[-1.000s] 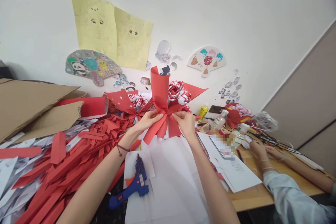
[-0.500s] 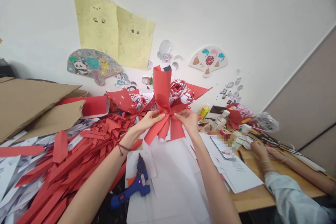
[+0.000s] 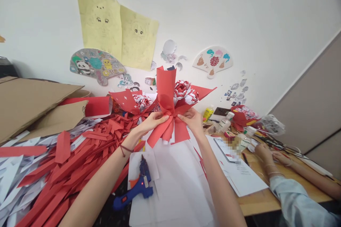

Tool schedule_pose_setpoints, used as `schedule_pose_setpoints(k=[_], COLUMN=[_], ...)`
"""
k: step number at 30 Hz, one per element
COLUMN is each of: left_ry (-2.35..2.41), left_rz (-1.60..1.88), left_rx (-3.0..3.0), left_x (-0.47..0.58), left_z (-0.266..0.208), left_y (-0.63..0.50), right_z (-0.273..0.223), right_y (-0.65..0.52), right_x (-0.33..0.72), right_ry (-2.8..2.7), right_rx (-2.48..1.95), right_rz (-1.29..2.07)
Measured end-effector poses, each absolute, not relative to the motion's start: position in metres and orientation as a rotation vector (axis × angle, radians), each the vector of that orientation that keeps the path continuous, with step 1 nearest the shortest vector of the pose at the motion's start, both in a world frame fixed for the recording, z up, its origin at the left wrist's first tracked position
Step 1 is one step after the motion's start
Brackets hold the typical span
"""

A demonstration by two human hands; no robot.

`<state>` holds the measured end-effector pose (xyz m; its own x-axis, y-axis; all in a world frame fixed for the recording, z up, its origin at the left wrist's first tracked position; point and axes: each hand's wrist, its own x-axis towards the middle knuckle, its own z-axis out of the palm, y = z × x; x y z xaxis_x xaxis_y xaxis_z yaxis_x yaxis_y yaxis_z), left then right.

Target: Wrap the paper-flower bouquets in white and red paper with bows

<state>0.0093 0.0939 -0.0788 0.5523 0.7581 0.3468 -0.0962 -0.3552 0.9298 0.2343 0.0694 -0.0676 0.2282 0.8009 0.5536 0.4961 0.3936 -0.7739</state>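
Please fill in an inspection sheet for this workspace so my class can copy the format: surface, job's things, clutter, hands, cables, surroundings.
Surface: wooden tabletop visible at right; white paper in front of the person.
Job's things: red-wrapped bouquet held upright; blue glue gun lying partly on the paper, red light lit.
Clutter: red paper strips heaped at left, beside cardboard.
Hands: left hand and right hand pinch the bouquet's gathered waist; co-worker's hands at right.
Cables: cords at far right; connections unclear.
Surroundings: white wall bearing yellow drawings and fan-shaped pieces.
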Motion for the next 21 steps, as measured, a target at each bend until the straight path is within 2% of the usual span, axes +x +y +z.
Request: schedule_pose_setpoints(k=[11,18,21], left_ry=[0.54,0.538,0.531], left_rz=[0.979,1.005,1.011], left_rx=[1.692,1.61,1.594], left_x=[0.011,0.01,0.007], left_z=[-0.08,-0.084,-0.084], left_y=[0.095,0.101,0.103], right_z=[-0.069,-0.056,-0.05], right_y=[0.068,0.059,0.056], right_x=[0.238,0.236,0.235], right_ry=[-1.47,-1.518,-1.553], right_rx=[-1.271,-1.129,-1.102], right_rz=[0.319,0.61,0.595])
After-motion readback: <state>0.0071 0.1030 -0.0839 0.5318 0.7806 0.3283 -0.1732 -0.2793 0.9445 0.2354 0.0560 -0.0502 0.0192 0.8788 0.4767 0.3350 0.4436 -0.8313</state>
